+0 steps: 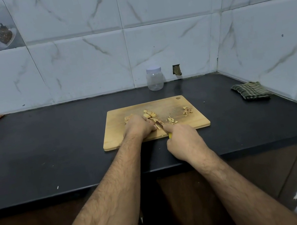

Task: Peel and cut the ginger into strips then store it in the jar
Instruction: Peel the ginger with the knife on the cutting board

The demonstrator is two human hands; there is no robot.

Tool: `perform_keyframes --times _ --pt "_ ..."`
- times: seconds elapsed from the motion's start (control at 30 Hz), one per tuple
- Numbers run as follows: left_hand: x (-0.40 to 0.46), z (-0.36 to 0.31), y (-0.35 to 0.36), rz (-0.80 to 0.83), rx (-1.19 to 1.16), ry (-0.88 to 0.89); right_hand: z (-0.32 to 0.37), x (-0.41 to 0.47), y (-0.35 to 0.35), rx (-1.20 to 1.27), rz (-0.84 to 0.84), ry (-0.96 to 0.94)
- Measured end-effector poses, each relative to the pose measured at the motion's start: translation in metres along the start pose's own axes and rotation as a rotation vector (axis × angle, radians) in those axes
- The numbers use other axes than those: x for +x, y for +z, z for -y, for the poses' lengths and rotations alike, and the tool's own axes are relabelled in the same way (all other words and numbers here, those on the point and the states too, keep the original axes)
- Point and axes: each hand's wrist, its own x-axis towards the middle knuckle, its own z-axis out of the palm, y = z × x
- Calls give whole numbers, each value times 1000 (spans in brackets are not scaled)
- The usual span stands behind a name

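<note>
The left hand (138,126) is pinning ginger (155,124) while the right hand (183,141) is gripping the knife (159,124), blade pointing toward eleven o'clock.

counter (49,141) black | board (191,124) tan | cloth (250,91) green-checked | tiles (170,39) white-veined

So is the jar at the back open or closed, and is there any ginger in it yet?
Closed and empty: the jar stands upright against the wall with its white lid on, and its clear body shows nothing inside.
</note>
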Motion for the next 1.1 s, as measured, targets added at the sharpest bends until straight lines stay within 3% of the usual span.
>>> perform_keyframes --times 0.17,1.1 --pt "-2 -4 4 -69 36 -34 2 3 3 -1 6 -7" --pt "7 -7 5 -42 5 -110 -3 -14 -10 -80 106 16"
